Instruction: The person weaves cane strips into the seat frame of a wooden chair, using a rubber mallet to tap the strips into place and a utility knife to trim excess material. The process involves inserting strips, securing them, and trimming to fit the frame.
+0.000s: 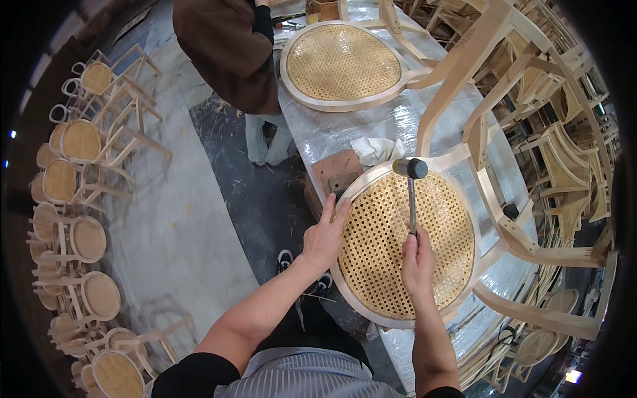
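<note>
A wooden chair lies on the table with its round woven-cane seat point(378, 265) facing up, inside a pale wooden rim point(346, 292). At the seat's upper left edge, my left hand point(324, 237) grips the rim, thumb and forefinger reaching forward along it. A small dark piece beside those fingertips is too indistinct to name. My right hand point(419, 262) is closed around the handle of a mallet point(412, 199). Its metal shaft points away from me, and its head, black at one end and yellowish at the other, is over the far part of the cane.
Across the plastic-covered table point(308, 136) stands a person in a brown top point(229, 53), beside another cane-seated chair point(345, 63). A wooden block point(335, 169) and white cloth point(377, 150) lie beyond my seat. Chairs point(89, 239) line the left; stacked frames point(564, 159) crowd the right.
</note>
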`<state>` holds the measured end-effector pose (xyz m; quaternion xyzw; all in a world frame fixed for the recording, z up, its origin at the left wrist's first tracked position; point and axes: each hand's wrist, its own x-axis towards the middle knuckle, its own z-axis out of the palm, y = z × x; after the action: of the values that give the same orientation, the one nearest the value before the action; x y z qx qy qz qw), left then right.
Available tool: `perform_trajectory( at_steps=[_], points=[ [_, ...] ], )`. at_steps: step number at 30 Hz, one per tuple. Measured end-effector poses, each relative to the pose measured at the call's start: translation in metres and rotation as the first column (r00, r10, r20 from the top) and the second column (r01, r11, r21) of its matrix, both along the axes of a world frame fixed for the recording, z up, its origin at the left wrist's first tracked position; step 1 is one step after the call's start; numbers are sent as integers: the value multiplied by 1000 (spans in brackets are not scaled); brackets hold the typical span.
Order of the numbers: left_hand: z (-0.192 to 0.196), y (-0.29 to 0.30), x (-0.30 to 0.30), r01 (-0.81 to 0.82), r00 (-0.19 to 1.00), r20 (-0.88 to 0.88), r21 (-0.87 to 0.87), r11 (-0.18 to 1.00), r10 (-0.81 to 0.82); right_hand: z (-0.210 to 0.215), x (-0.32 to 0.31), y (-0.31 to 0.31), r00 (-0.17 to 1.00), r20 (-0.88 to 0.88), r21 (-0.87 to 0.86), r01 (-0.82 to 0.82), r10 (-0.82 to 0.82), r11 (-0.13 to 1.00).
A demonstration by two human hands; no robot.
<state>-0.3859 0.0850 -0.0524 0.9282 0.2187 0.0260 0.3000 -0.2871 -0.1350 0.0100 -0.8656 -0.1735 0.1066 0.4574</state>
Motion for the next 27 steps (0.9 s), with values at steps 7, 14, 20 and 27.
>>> perform_trajectory(
  at_steps=[7,14,20,27],
  points=[
    [0,-6,6,-15,1000,-4,-12,1000,15,6,4,11,996,87,-156,35,-21,987],
    [-1,-9,8,-25,1000,-18,-41,999,24,-3,9,2,994,96,-314,-24,57,949],
    [1,-9,7,-23,998,-65,-41,999,20,-5,-10,-3,952,298,52,60,-73,997],
    [4,-7,-2,1,1000,-24,12,1000,-1,-3,14,5,991,80,-409,-65,107,910]
  ],
)
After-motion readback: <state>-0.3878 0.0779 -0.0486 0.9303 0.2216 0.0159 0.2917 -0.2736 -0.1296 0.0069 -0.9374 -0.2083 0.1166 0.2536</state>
